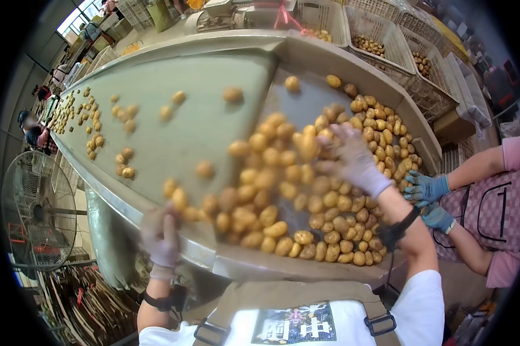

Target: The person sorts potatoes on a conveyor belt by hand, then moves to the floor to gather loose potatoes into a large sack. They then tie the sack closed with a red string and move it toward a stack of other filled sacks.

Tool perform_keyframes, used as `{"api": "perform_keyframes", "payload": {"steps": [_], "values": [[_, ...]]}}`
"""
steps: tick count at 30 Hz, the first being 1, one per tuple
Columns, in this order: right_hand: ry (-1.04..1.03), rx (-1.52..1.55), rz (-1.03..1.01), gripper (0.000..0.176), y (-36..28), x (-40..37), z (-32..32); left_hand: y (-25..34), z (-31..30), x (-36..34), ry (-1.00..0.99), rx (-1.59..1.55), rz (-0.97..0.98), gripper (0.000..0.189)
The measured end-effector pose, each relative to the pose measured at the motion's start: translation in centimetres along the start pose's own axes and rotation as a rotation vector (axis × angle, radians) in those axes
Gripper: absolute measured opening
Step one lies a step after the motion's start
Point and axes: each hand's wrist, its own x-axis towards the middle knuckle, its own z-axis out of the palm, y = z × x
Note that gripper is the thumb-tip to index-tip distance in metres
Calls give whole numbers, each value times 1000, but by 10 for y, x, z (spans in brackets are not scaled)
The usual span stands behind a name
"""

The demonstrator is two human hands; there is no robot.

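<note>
Many potatoes (332, 203) are heaped at the near end of a green conveyor belt (213, 138), and the ones in the middle are smeared by motion. My right hand (355, 158), in a pale glove, reaches over the heap with its fingers spread, touching potatoes at its left side. At the belt's near metal rim (199, 248) is my left hand (160, 235), also gloved and blurred. A few potatoes lie just beyond its fingertips. Motion blur hides whether those fingers grip anything.
A co-worker's blue-gloved hands (427, 190) rest at the heap's right edge. Crates (381, 43) with potatoes stand behind the belt. A large fan (39, 210) is at the left, above stacked flattened cardboard (92, 303). Other people (38, 132) stand at the far end.
</note>
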Motion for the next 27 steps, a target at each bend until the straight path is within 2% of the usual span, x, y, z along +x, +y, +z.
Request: {"api": "perform_keyframes", "payload": {"steps": [2, 5, 7, 9, 12, 13, 16, 18, 21, 24, 25, 27], "values": [[22, -137, 240, 55, 48, -6, 2, 0, 1, 4, 27, -5, 0, 21], [333, 209, 573, 59, 53, -5, 27, 0, -3, 9, 35, -2, -4, 21], [-66, 113, 205, 58, -14, 3, 17, 0, -5, 9, -2, -15, -14, 20], [-91, -73, -107, 51, -103, -11, -11, -7, -7, 9, -13, 8, -23, 21], [-134, 365, -426, 40, -106, -11, -24, -20, -13, 16, 2, 19, -23, 22], [-155, 270, -388, 33, -93, -1, -21, -18, -14, 15, 6, 18, -22, 22], [-152, 292, -92, 30, -81, 34, -40, -16, -23, 22, -7, 1, -36, 23], [160, 436, -191, 30, -102, 67, -32, -14, -27, 23, -13, -7, -42, 24], [-150, 135, 2, 27, -113, 102, -17, -9, -34, 24, -22, -23, -50, 24], [-124, 26, -62, 20, -99, 95, -12, -9, -37, 24, 23, -37, -33, 22], [-68, 109, -112, 15, -94, 86, -11, -6, -36, 27, 57, -50, -18, 20], [-55, 174, -371, 13, -80, 71, -24, -5, -38, 31, 88, -71, 6, 18]]}}
